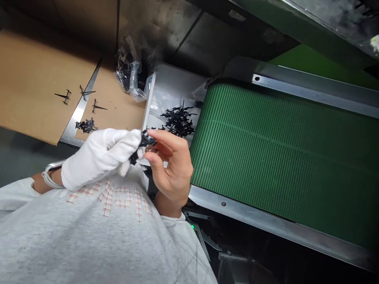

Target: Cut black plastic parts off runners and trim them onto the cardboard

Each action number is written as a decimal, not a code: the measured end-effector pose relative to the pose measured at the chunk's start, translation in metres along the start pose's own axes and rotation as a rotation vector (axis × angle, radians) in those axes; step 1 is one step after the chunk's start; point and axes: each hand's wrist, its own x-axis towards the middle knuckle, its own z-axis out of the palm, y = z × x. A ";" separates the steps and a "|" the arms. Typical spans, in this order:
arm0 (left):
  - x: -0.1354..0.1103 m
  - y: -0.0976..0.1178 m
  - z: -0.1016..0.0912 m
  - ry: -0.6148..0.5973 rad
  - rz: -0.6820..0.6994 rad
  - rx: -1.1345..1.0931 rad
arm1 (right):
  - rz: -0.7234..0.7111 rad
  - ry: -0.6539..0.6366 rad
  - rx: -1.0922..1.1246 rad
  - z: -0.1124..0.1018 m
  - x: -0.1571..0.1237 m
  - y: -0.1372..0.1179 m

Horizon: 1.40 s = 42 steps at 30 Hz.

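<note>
My left hand (pixel 100 156) wears a white glove and is closed around a small black plastic part (pixel 141 146) held in front of my chest. My bare right hand (pixel 171 161) pinches the other end of the same part between thumb and fingertips. Just beyond my hands a pile of similar black plastic parts (pixel 177 118) lies on a shiny metal tray (pixel 170 85).
A green ribbed conveyor belt (pixel 281 150) with metal side rails fills the right. On the left, cardboard sheets (pixel 32 79) carry a few loose black parts (pixel 81 94) and a small heap (pixel 86 125). A clear plastic bag (pixel 130 73) of parts lies behind the tray.
</note>
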 end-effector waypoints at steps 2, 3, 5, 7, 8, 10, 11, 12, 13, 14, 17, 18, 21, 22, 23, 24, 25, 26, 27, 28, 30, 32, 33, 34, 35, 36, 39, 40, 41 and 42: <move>0.001 -0.001 0.000 -0.012 0.005 -0.011 | -0.016 0.001 -0.019 -0.001 0.000 0.001; 0.001 -0.002 -0.001 -0.019 0.000 -0.021 | -0.025 0.002 -0.026 -0.002 0.000 0.002; 0.001 -0.004 -0.001 -0.039 -0.020 -0.052 | -0.044 0.000 -0.033 -0.003 0.001 0.003; 0.000 -0.007 -0.002 -0.056 -0.046 -0.094 | -0.057 -0.009 -0.038 -0.004 0.002 0.003; 0.000 -0.009 -0.003 -0.063 -0.061 -0.115 | -0.060 -0.016 -0.039 -0.005 0.002 0.003; -0.001 -0.012 -0.004 -0.079 -0.087 -0.147 | -0.060 -0.029 -0.038 -0.007 0.003 0.003; -0.001 -0.013 -0.005 -0.085 -0.094 -0.154 | -0.059 -0.035 -0.037 -0.008 0.003 0.003; -0.001 -0.014 -0.006 -0.093 -0.097 -0.154 | -0.058 -0.042 -0.035 -0.008 0.003 0.003; -0.001 -0.014 -0.006 -0.103 -0.097 -0.146 | -0.058 -0.047 -0.033 -0.009 0.003 0.003; 0.000 -0.015 -0.006 -0.116 -0.099 -0.137 | -0.058 -0.051 -0.032 -0.009 0.003 0.002; 0.002 -0.014 -0.007 -0.152 -0.135 -0.118 | -0.056 -0.055 -0.034 -0.011 0.004 0.001; 0.002 -0.014 -0.008 -0.163 -0.153 -0.113 | -0.054 -0.060 -0.035 -0.012 0.004 0.001; 0.003 -0.011 -0.008 -0.196 -0.210 -0.113 | -0.042 -0.089 -0.043 -0.014 0.005 -0.001; 0.004 -0.010 -0.008 -0.200 -0.223 -0.119 | -0.037 -0.098 -0.048 -0.014 0.005 -0.001; 0.004 -0.009 -0.008 -0.196 -0.230 -0.127 | -0.031 -0.106 -0.054 -0.015 0.005 -0.002; 0.004 -0.008 -0.008 -0.188 -0.231 -0.131 | -0.026 -0.110 -0.061 -0.016 0.005 -0.003; 0.004 -0.008 -0.007 -0.179 -0.225 -0.129 | -0.021 -0.114 -0.069 -0.016 0.005 -0.003; 0.004 -0.008 -0.007 -0.173 -0.215 -0.125 | -0.018 -0.117 -0.075 -0.016 0.005 -0.004; 0.004 -0.008 -0.007 -0.172 -0.205 -0.125 | -0.015 -0.121 -0.080 -0.017 0.005 -0.004; 0.004 -0.008 -0.007 -0.173 -0.200 -0.126 | -0.014 -0.126 -0.082 -0.017 0.005 -0.005; 0.003 -0.008 -0.008 -0.180 -0.196 -0.133 | -0.014 -0.133 -0.074 -0.018 0.006 -0.005; 0.003 -0.009 -0.009 -0.185 -0.197 -0.127 | -0.017 -0.140 -0.054 -0.019 0.008 -0.006; 0.003 -0.009 -0.009 -0.183 -0.194 -0.118 | -0.019 -0.143 -0.043 -0.020 0.008 -0.006; 0.003 -0.010 -0.010 -0.181 -0.188 -0.108 | -0.021 -0.145 -0.034 -0.020 0.009 -0.006; 0.002 -0.010 -0.010 -0.177 -0.183 -0.100 | -0.023 -0.150 -0.028 -0.021 0.009 -0.005; 0.002 -0.010 -0.010 -0.173 -0.180 -0.092 | -0.024 -0.154 -0.025 -0.021 0.009 -0.005; 0.002 -0.009 -0.009 -0.162 -0.190 -0.082 | -0.022 -0.159 -0.029 -0.022 0.009 -0.005; 0.002 -0.009 -0.008 -0.154 -0.183 -0.091 | -0.020 -0.158 -0.033 -0.022 0.008 -0.005; 0.002 -0.008 -0.007 -0.146 -0.166 -0.108 | -0.019 -0.157 -0.036 -0.022 0.008 -0.006; 0.002 -0.007 -0.007 -0.139 -0.141 -0.129 | -0.019 -0.156 -0.040 -0.022 0.008 -0.006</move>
